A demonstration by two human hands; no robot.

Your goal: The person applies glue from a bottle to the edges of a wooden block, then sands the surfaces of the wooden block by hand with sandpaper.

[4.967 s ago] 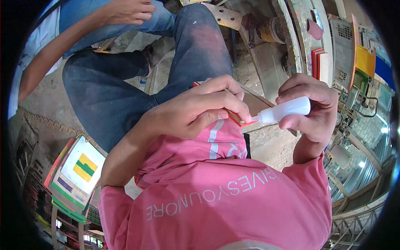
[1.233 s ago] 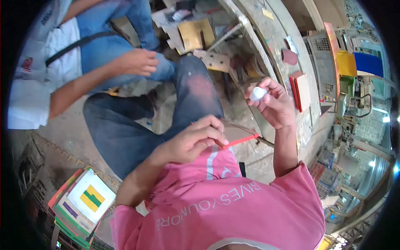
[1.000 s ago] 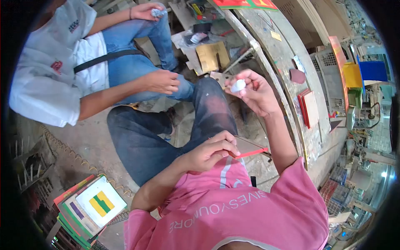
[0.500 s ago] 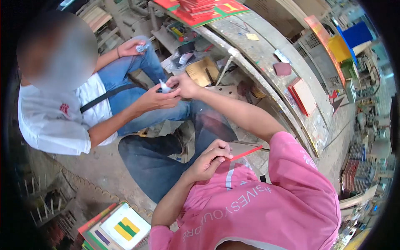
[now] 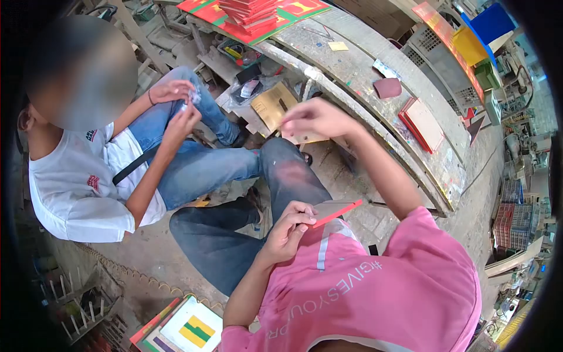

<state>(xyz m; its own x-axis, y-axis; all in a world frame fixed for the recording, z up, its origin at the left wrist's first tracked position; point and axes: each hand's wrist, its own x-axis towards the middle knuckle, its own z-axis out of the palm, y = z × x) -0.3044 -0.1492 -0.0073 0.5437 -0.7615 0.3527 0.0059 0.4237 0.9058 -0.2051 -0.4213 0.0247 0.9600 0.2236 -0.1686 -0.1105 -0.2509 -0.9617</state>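
Observation:
My left hand (image 5: 288, 232) grips a thin flat panel (image 5: 335, 211) with a bright red edge, held close in front of my pink shirt. Its fingers lie on top and the thumb is along the near edge. My right hand (image 5: 319, 119) is raised between my knee and the long workbench, its fingers loosely bent and a little blurred. I see nothing in it. Across from me sits a person in a white shirt, whose two hands (image 5: 182, 104) are close together around a small whitish thing that I cannot make out.
On the workbench (image 5: 352, 64) lie a stack of red panels (image 5: 249, 14), a dark red sanding-pad-like piece (image 5: 387, 88) and some red-edged panels (image 5: 422, 125). A yellowish board (image 5: 273, 107) leans below it. Colored boards (image 5: 193, 322) sit at lower left, near a coiled hose (image 5: 167, 286).
My right hand has let go of the small white-tipped bottle and drawn back right. The other person's hands have pulled away and come together. My left hand keeps the panel.

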